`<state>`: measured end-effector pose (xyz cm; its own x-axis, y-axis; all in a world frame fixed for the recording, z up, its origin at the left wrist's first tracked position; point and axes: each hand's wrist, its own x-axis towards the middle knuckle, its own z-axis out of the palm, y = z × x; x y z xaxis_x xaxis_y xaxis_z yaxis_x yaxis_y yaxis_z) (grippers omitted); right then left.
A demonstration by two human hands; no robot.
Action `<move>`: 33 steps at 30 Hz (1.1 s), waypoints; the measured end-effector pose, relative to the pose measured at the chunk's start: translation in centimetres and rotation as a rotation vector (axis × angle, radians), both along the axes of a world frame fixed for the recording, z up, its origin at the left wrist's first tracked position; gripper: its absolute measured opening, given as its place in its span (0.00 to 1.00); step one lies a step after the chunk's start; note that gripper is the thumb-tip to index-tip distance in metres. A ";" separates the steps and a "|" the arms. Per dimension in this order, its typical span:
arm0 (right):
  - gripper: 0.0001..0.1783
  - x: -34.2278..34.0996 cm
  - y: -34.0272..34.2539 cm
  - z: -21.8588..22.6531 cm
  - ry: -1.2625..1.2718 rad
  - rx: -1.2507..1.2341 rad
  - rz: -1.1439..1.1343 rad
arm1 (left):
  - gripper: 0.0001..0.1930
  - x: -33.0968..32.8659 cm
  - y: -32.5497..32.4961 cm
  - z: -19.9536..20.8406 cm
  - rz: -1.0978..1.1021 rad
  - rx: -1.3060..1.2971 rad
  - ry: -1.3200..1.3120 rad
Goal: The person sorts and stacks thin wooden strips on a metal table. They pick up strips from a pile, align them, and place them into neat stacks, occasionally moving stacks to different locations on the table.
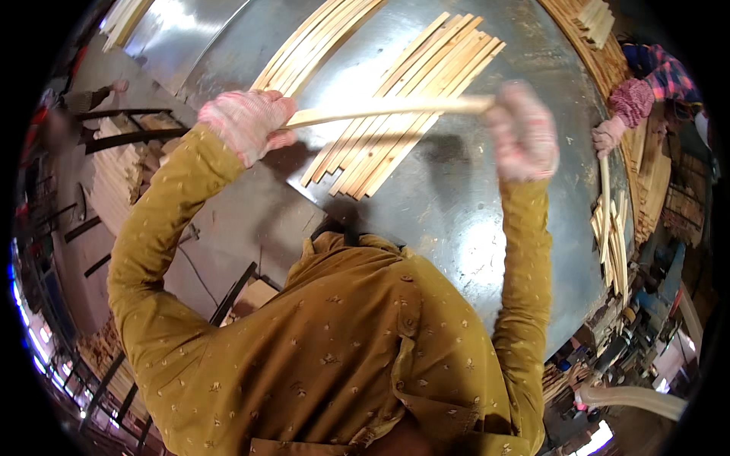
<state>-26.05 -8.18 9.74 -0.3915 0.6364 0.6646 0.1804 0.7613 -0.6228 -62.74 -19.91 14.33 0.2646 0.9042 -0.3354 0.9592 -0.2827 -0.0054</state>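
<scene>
Head view: the person's left hand, in a pink-and-white striped glove, is closing around the left end of a pale wooden strip, its fingers curling over the wood. The right hand, in a similar glove, is touching the strip's other end; it is blurring, so I cannot tell how far it is opening or how firmly it is gripping. The strip is spanning the gap between the hands, running across and above a loose row of strips that is lying slantwise on the metal table. Another bundle of strips is lying beyond the left hand. At the right, a co-worker's gloved hand is holding a thin stick near its top, above a small pile of strips near the table's edge.
</scene>
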 end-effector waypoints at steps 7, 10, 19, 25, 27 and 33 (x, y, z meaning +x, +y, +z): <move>0.42 -2.2 -3.8 -18.4 -0.464 -0.906 -0.734 | 0.30 2.5 2.2 -9.9 0.504 -0.113 -0.175; 0.40 -3.9 -5.2 -15.5 -0.412 -1.031 -0.597 | 0.26 2.2 2.5 -12.8 0.637 0.003 -0.053; 0.28 0.5 -3.5 -20.1 -0.437 -1.170 -0.613 | 0.46 1.3 4.1 -14.9 0.761 0.217 0.170; 0.32 4.1 -3.9 -13.6 -0.520 -1.060 -0.849 | 0.49 2.1 3.5 -12.5 0.644 0.311 -0.064; 0.29 5.9 -3.7 -9.8 -0.605 -0.969 -0.834 | 0.47 3.0 4.0 -11.5 0.472 0.446 -0.235; 0.31 7.3 -0.7 3.3 -1.059 -0.135 -0.391 | 0.40 11.9 7.2 -1.5 -0.199 0.778 -0.275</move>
<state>-18.78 -8.86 13.07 -0.4748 0.8794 0.0346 0.8750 0.4759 -0.0889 -50.89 -12.71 12.87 0.4243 0.7784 0.4627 0.8875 -0.4588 -0.0420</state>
